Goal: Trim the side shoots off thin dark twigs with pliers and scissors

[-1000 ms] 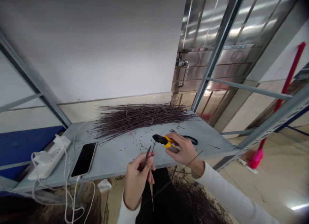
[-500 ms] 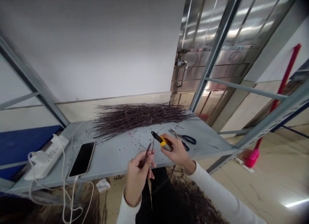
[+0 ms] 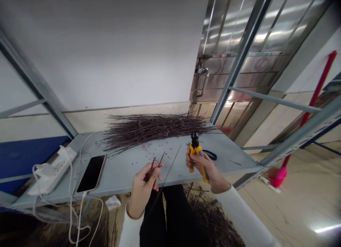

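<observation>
- Clock directions run from the middle of the grey shelf: white power strip and phone at nine, long twig bundle at twelve, metal door past one, red pole near three.
- Left hand, near four, pinches short dark twigs, fingers nearly closed; their tips point to one.
- Right hand, near three, curls around yellow-handled pliers, handles spread; their long axis runs twelve to five, head towards twelve.
- Half a second ago, the pliers' head pointed to ten, beside the left hand's twigs; now it stands well apart.
</observation>
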`<state>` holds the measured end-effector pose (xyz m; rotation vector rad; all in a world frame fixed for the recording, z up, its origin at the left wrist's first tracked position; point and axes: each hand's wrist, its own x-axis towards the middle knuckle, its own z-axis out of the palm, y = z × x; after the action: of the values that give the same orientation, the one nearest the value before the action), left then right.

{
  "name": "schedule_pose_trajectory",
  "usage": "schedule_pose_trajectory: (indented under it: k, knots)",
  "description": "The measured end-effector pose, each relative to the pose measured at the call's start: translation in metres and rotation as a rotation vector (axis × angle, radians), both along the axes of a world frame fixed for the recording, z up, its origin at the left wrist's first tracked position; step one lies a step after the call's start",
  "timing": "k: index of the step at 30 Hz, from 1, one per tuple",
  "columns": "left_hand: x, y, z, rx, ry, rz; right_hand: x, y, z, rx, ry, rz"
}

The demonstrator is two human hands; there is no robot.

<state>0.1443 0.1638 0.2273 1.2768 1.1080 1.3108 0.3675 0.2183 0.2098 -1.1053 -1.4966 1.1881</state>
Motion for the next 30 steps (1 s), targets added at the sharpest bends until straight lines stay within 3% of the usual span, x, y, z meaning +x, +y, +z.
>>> schedule_pose_trajectory:
  k: [2, 4, 11, 15, 21, 25, 28, 30]
  knots:
    - [0.001, 0.0, 0.0, -0.003, 0.001, 0.0, -0.003, 0.014, -0.013, 0.014, -0.368, -0.188]
    - [0.002, 0.001, 0.001, -0.007, -0.001, 0.009, -0.008, 0.029, -0.027, 0.002, -0.6, -0.278]
    - [0.003, 0.004, 0.006, 0.007, 0.006, 0.025, -0.04, 0.058, -0.059, -0.016, -0.961, -0.282]
    - [0.002, 0.008, 0.008, 0.022, 0.0, 0.047, -0.053, 0.062, -0.068, 0.034, -1.036, -0.262]
    - [0.0, 0.018, 0.008, 0.062, -0.018, 0.055, -0.052, 0.054, -0.074, 0.144, -0.901, -0.245]
    - [0.002, 0.026, 0.009, 0.073, 0.006, 0.057, -0.052, 0.024, -0.063, 0.229, -0.684, -0.173]
    - [0.004, 0.032, 0.011, 0.088, 0.03, 0.069, -0.057, -0.009, -0.046, 0.256, -0.421, -0.003]
    - [0.006, 0.034, 0.012, 0.096, 0.043, 0.079, -0.063, -0.027, -0.033, 0.231, -0.122, 0.182]
